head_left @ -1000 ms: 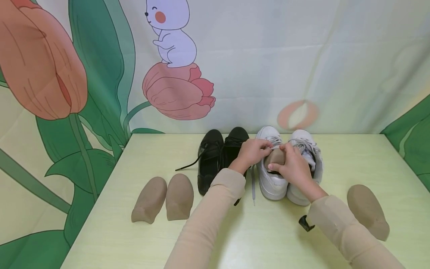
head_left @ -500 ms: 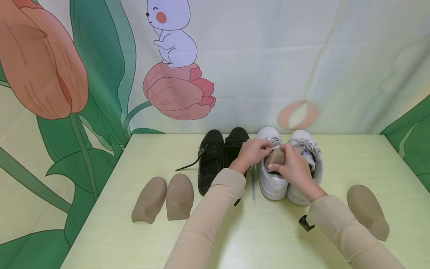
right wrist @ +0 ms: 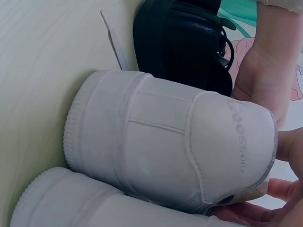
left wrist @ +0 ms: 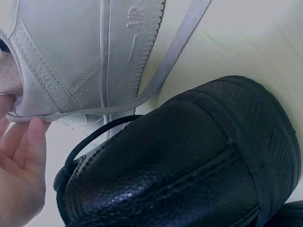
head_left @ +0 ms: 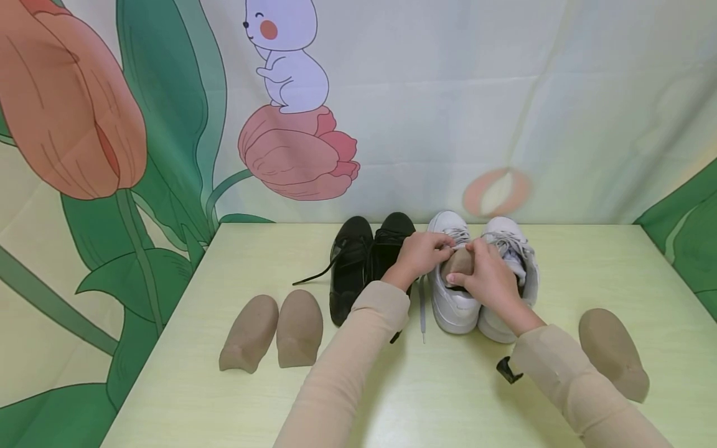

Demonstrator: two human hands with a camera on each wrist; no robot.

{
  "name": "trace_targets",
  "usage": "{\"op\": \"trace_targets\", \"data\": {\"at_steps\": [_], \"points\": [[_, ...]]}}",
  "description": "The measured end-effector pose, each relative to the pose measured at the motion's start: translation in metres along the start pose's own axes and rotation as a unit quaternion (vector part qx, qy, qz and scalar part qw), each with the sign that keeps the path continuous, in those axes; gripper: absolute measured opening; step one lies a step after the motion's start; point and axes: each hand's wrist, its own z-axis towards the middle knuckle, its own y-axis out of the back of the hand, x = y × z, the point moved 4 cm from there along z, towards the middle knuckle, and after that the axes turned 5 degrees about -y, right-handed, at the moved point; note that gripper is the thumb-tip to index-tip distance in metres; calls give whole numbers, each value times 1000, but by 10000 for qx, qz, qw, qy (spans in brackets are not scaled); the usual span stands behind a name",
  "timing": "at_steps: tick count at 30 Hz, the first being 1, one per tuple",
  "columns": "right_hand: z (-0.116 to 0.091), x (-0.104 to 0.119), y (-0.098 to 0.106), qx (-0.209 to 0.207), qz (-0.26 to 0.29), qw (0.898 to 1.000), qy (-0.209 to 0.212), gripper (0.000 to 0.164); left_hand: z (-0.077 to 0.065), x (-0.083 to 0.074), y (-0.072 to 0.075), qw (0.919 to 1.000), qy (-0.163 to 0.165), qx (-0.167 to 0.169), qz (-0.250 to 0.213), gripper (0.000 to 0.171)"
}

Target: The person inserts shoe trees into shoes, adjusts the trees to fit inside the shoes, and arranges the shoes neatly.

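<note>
Two white sneakers stand side by side on the table, toes toward the wall. In the left sneaker sits a brown moulded shoe insert, partly inside the opening. My right hand grips this insert with thumb and fingers from the right. On the opposite side, my left hand pinches the sneaker's upper edge near the laces; the left wrist view shows its fingertips at the collar. The right sneaker is partly covered by my right hand. In the right wrist view, the insert's end shows beyond the heel.
A pair of black shoes stands left of the white ones, partly behind my left hand. Two more inserts lie at left, and another insert lies at right beside my sleeve. A loose grey lace hangs onto the table.
My right hand and forearm have shifted very slightly left. The left hand, the shoes and the loose inserts look unchanged.
</note>
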Motion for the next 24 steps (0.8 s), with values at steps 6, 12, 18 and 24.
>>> {"op": "trace_targets", "data": {"at_steps": [6, 12, 18, 24], "points": [[1, 0, 0, 42, -41, 10000, -32, 60, 0, -1, 0, 10000, 42, 12, 17, 18], [2, 0, 0, 72, -30, 9999, -109, 61, 0, 0, 0, 10000, 58, 20, -28, 17], [3, 0, 1, 84, -49, 9998, -147, 61, 0, 0, 0, 10000, 69, 6, -50, 17], [3, 0, 1, 103, -54, 9998, -146, 61, 0, 0, -1, 9999, 94, 46, -91, 18]]}}
